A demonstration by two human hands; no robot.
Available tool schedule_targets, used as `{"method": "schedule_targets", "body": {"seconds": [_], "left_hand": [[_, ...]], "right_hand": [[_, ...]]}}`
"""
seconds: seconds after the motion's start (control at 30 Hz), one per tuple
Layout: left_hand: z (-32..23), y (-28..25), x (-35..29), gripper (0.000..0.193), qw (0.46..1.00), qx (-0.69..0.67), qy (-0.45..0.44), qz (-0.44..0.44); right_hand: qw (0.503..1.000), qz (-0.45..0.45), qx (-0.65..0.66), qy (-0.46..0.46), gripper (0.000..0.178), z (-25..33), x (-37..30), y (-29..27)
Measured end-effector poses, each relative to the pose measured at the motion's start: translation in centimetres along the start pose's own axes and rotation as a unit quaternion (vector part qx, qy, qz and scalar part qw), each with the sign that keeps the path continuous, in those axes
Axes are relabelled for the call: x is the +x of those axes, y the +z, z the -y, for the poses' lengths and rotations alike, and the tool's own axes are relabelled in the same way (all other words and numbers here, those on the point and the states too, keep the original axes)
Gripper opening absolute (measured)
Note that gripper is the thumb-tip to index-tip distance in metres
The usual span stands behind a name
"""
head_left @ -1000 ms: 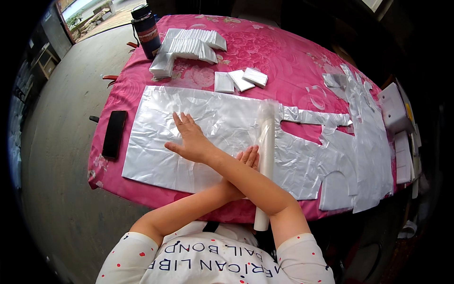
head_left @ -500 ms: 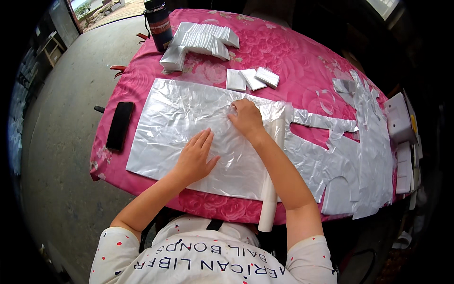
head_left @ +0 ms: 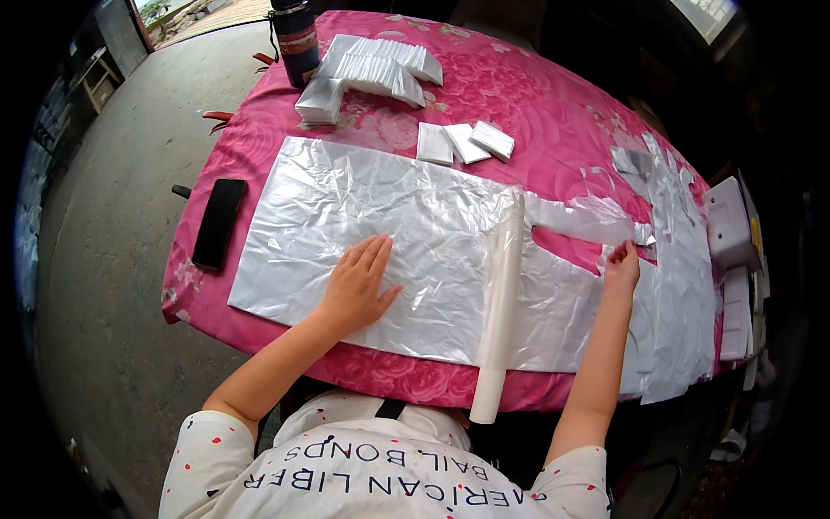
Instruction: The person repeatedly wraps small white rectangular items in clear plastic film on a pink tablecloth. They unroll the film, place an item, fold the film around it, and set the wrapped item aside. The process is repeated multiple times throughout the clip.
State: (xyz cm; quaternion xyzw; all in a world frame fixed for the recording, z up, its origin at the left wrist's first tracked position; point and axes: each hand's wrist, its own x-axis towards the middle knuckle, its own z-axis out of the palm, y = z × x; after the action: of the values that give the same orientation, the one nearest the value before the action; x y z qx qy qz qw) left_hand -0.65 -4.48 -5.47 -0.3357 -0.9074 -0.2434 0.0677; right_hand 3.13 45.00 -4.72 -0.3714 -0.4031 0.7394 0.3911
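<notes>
A stack of thin, silvery-white plastic bags [head_left: 432,208] lies flat across the table, with cut-out handles at its right end. My left hand [head_left: 359,277] rests palm down on the bags, its fingers stretched out. A pale roller-like tube [head_left: 497,320] lies across them to the right of that hand, its near end jutting past the table edge. Farther right, my right hand [head_left: 622,264] has its fingers pinched together at the handle end, on the thin plastic beside the cut-out. The film by the far handle [head_left: 596,218] is puffed up and crinkled. Exactly which layer the fingers hold is hidden.
Folded white packets stand in rows [head_left: 372,73] at the back, with three loose packets [head_left: 467,143] nearer. A dark bottle [head_left: 296,43] and a black phone [head_left: 219,225] are at the left. More plastic [head_left: 679,294] and white boxes [head_left: 731,221] lie at the right.
My right hand has moved right, from the middle of the bags past the tube to the handle end. The film there has lifted and shifted. My left hand has stayed in place.
</notes>
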Motion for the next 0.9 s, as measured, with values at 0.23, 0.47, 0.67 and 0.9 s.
{"method": "schedule_targets", "body": {"seconds": [0.23,0.47,0.67,0.9], "left_hand": [[0.9,-0.1,-0.4,0.061,0.996,-0.073,-0.043,0.02],[1.0,-3.5,-0.3,0.051,0.981,-0.068,-0.001,-0.183],[1.5,-5.6,-2.3,0.047,0.98,-0.084,-0.027,-0.178],[3.3,-7.9,-6.0,0.05,0.951,-0.223,-0.133,-0.166]], "right_hand": [[0.693,0.139,-0.541,-0.455,0.052,-2.0,-13.7,-5.0],[0.524,0.578,-0.503,-0.372,0.061,-3.1,-21.4,-1.4],[0.372,0.646,-0.508,-0.43,0.062,-6.0,-25.8,6.3],[0.44,0.858,-0.139,-0.225,0.045,-7.5,-35.6,15.2]]}}
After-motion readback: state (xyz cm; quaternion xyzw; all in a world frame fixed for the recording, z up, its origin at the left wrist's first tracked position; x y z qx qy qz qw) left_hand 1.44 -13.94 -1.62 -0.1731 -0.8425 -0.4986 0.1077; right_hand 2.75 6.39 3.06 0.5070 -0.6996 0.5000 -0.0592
